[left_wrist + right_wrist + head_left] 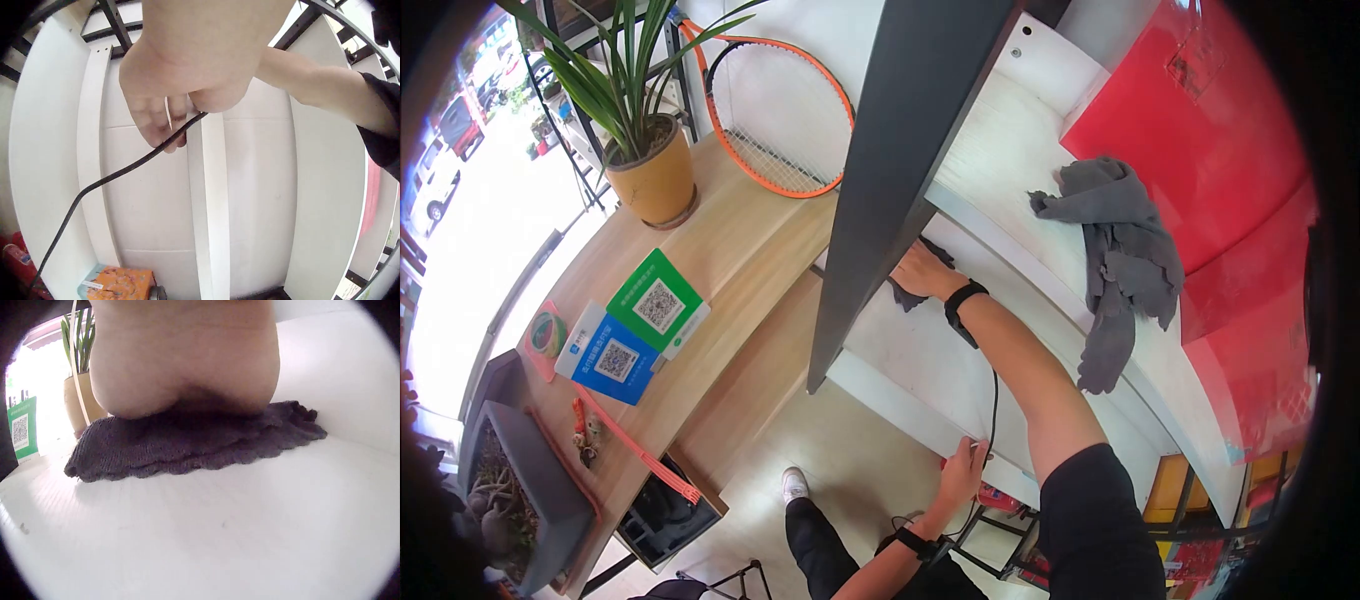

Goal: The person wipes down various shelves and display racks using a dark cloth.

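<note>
My right hand point(925, 272) rests on a dark grey cloth point(187, 447) and presses it against a white shelf board point(219, 525). In the head view a dark post hides part of that hand's fingers. The cloth lies folded, its ragged edge showing below the heel of the hand in the right wrist view. Lower down, my left hand point(962, 478) grips the front edge of a white shelf point(215, 187), several fingers on one side of the board. A thin black cable point(125, 169) runs across just under the left hand.
A second grey cloth point(1125, 250) drapes over the upper shelf beside red panels point(1200, 130). The dark upright post point(900, 150) stands left of the right hand. A wooden counter point(740, 240) holds a potted plant point(650, 180), a racket point(785, 120) and QR-code signs point(615, 355).
</note>
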`<move>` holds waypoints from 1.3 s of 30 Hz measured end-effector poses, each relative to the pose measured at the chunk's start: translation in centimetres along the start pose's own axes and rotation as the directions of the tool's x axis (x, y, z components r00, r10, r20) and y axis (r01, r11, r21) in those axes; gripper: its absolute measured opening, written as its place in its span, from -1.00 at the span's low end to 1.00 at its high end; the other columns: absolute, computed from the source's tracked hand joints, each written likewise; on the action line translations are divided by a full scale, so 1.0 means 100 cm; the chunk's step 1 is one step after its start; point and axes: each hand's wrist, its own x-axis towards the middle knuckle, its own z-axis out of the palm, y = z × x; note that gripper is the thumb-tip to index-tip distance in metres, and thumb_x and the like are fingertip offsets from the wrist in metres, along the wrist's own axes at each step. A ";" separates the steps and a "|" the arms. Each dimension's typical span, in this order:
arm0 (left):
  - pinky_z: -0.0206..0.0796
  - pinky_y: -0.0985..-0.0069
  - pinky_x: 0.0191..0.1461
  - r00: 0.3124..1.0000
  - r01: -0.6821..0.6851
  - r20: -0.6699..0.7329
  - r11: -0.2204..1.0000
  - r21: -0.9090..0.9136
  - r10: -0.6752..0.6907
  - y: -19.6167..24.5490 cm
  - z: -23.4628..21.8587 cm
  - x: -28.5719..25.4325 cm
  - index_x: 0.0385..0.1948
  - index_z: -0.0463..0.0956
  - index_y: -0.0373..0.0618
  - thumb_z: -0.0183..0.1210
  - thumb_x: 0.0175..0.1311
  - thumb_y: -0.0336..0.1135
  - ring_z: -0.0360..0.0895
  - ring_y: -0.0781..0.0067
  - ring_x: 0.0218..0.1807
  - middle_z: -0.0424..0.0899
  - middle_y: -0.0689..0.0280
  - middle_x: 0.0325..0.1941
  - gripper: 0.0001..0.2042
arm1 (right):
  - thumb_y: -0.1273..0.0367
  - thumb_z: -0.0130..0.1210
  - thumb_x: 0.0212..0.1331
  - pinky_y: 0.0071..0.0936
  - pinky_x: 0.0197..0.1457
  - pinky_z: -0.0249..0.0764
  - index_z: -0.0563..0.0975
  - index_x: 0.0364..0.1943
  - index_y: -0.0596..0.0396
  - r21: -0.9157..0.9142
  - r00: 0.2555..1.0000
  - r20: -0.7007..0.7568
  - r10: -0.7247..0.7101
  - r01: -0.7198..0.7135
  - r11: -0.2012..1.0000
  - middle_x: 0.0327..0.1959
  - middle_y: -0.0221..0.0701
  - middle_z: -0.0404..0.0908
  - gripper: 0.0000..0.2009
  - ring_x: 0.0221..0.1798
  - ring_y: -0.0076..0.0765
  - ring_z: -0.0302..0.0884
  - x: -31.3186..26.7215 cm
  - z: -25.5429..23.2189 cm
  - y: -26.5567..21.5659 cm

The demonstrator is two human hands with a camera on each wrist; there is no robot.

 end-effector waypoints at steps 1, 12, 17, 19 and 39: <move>0.41 0.20 -0.24 1.000 0.007 -0.007 1.000 -0.006 -0.007 -0.001 0.002 0.000 -0.23 0.36 -0.18 -0.10 0.39 0.00 0.62 -0.02 -0.28 0.70 0.17 -0.35 -0.64 | 0.13 -0.08 0.23 -0.17 0.32 0.14 0.47 -0.11 0.28 -0.006 0.999 0.021 0.025 -0.025 1.000 0.01 -0.10 0.45 -0.57 0.20 0.00 0.26 -0.001 0.004 0.007; 0.45 0.33 -0.31 0.991 -0.117 -0.080 0.986 -0.122 0.107 -0.013 0.009 0.003 -0.28 0.34 -0.22 -0.11 0.41 -0.02 0.64 0.13 -0.39 0.69 0.13 -0.39 -0.63 | 0.21 -0.15 0.32 -0.28 0.50 -0.20 -0.02 0.35 0.32 -0.163 0.920 0.290 0.262 -0.223 0.961 0.46 -0.08 -0.15 -0.37 0.51 0.03 -0.28 -0.184 -0.081 -0.003; 0.47 0.36 -0.31 0.993 -0.106 -0.077 0.978 -0.177 0.094 -0.002 0.010 -0.001 -0.28 0.31 -0.25 -0.11 0.42 -0.04 0.65 0.16 -0.38 0.68 0.09 -0.40 -0.63 | 0.18 -0.22 0.35 -0.28 0.52 -0.27 -0.06 0.36 0.34 -0.232 0.858 0.328 0.395 -0.333 0.914 0.48 -0.10 -0.24 -0.36 0.52 -0.01 -0.35 -0.220 -0.098 -0.028; 0.47 0.37 -0.31 0.993 -0.105 -0.084 0.967 -0.231 0.088 0.001 0.011 -0.003 -0.26 0.31 -0.25 -0.11 0.42 -0.04 0.65 0.16 -0.38 0.68 0.09 -0.40 -0.64 | 0.19 -0.22 0.34 -0.27 0.52 -0.27 -0.05 0.36 0.35 -0.218 0.879 0.317 0.356 -0.297 0.929 0.48 -0.08 -0.23 -0.36 0.52 -0.01 -0.35 -0.209 -0.095 -0.033; 0.38 0.51 -0.46 0.996 0.029 -0.072 0.963 -0.269 -0.051 -0.014 0.026 -0.003 -0.19 0.24 -0.21 -0.12 0.44 -0.14 0.55 0.37 -0.45 0.56 0.20 -0.37 -0.72 | 0.06 -0.25 0.34 -0.24 0.43 0.02 0.35 0.14 0.22 -0.286 0.990 0.061 0.125 -0.102 0.953 0.28 -0.10 0.26 -0.48 0.36 -0.01 0.10 -0.026 -0.054 -0.047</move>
